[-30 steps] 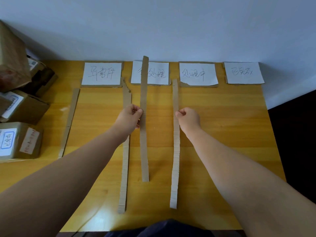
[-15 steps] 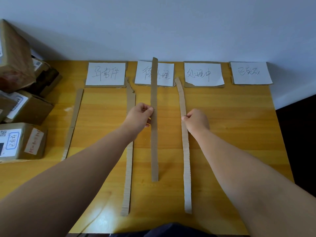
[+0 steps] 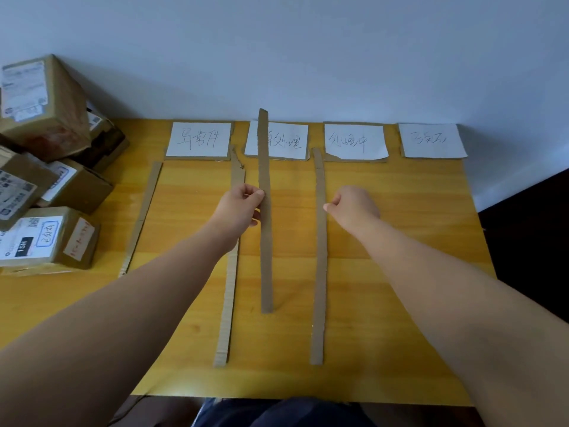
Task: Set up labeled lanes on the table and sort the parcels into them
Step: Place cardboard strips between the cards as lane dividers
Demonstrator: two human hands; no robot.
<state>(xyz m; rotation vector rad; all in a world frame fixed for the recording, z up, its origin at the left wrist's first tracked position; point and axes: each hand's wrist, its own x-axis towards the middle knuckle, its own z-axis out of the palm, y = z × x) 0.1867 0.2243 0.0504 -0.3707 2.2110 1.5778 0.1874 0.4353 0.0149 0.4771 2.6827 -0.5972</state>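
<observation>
Four white paper labels on cardboard lie along the far edge of the yellow table [image 3: 415,272]: first label [image 3: 198,140], second label [image 3: 286,143], third label [image 3: 354,141], fourth label [image 3: 431,140]. Cardboard strips run front to back: a left strip [image 3: 144,217], a second strip [image 3: 229,303], a right strip [image 3: 320,272]. My left hand [image 3: 243,208] pinches another strip [image 3: 266,272], whose far end crosses the second label. My right hand [image 3: 354,208] is curled, its thumb tip at the right strip's edge. Brown parcels [image 3: 46,238] are stacked at the left.
More parcels sit on the table's left end, one large box [image 3: 46,103] on top of another box [image 3: 74,186]. A pale wall rises behind the labels. The table's right edge drops to a dark floor. My lap is at the front edge.
My right hand has come off the right strip, which now lies straight and flat instead of bowed. My left hand still holds its strip, shifted a little with the view.
</observation>
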